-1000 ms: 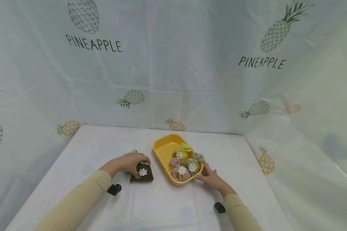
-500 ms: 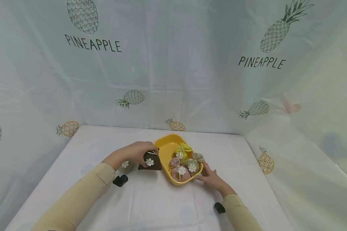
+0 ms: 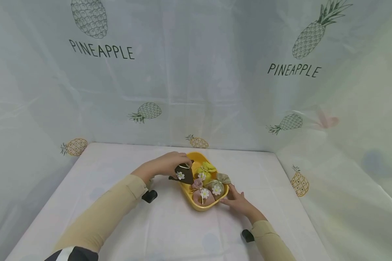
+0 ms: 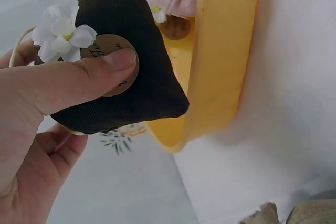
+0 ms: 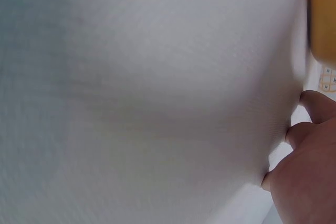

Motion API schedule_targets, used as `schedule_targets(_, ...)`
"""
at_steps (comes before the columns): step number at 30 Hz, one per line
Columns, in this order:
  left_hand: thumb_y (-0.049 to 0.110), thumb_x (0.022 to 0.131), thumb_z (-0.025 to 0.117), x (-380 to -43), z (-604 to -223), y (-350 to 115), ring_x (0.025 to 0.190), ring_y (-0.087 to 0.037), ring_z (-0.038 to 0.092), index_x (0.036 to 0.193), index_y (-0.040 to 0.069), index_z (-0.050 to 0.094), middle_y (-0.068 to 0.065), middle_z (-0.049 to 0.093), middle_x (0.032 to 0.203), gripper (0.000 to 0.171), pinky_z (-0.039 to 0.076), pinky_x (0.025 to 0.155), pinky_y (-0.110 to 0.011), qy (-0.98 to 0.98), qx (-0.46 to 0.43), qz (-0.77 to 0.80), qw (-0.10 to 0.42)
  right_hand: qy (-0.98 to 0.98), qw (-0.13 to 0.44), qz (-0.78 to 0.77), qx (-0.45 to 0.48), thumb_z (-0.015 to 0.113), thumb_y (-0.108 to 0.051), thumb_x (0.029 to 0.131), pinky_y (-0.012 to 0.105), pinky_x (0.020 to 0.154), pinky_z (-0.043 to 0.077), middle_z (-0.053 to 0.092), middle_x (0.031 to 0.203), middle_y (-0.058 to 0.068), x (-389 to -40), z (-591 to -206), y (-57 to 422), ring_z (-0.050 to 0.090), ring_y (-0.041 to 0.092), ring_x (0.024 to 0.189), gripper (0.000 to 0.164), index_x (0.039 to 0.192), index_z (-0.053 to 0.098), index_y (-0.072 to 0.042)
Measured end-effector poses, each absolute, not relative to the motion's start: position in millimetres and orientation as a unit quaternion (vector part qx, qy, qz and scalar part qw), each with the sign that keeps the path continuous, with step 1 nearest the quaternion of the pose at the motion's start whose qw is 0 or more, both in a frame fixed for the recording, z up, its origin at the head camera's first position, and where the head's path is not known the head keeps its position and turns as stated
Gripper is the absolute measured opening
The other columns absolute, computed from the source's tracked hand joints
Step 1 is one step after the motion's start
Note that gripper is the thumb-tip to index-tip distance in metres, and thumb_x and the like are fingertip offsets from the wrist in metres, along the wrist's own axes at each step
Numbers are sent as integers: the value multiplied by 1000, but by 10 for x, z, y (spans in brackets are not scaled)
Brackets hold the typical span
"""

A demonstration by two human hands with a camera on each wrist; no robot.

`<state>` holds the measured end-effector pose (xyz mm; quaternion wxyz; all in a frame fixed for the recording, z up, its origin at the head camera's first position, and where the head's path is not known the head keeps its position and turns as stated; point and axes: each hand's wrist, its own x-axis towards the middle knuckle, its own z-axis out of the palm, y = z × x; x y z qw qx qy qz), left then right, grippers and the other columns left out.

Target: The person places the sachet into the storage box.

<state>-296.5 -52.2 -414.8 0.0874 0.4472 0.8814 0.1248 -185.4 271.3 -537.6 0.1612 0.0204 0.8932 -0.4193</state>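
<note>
In the head view my left hand (image 3: 170, 164) holds a black sachet (image 3: 184, 174) with a white flower over the left side of the yellow tray (image 3: 187, 192). The left wrist view shows the thumb pressed on the round brown label (image 4: 113, 69) of the sachet, fingers behind it. Inside the tray lie a yellow pouch (image 3: 206, 169), a pink pouch (image 3: 200, 198) and a grey-green pouch (image 3: 218, 185), each with a white flower. My right hand (image 3: 241, 206) rests at the tray's near right corner, thumb and fingers spread along its outside; its fingertips touch the tablecloth in the right wrist view.
A grey-brown fabric pouch (image 4: 315, 212) shows on the table at the bottom of the left wrist view; in the head view my left arm mostly hides it. White tablecloth (image 3: 189, 232) covers the table, with a pineapple-print curtain (image 3: 196, 72) behind.
My left hand has carried the black sachet right and away from me, from the table to over the tray. My right hand and the tray have stayed nearly still.
</note>
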Motion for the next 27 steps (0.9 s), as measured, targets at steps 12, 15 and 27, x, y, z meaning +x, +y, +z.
schedule_targets(12,2,67,88,-3119,-4258,-229,119,-14,49,119,25,62,9,58,126,62,36,106,-32,872,464,104,118,890,160,-427,32,73,-53,81,76,99,-9,10,160,18,-1849,-5369,2715,-18,58,135,104,158,12,-18)
schedule_targets(15,1,66,88,-3156,-4295,-199,119,-14,49,118,25,62,9,58,126,63,36,106,-32,871,465,106,119,891,160,-424,32,72,-54,81,76,100,-8,11,160,18,-1846,-5368,2709,-18,58,135,104,158,12,-18)
schedule_targets(27,-1,68,87,-3198,-4356,-40,121,-13,49,119,22,63,8,58,124,61,35,107,-29,848,502,82,151,893,158,-420,24,71,-54,82,73,102,-10,10,160,17,-1864,-5396,2718,-16,55,137,103,158,11,-19)
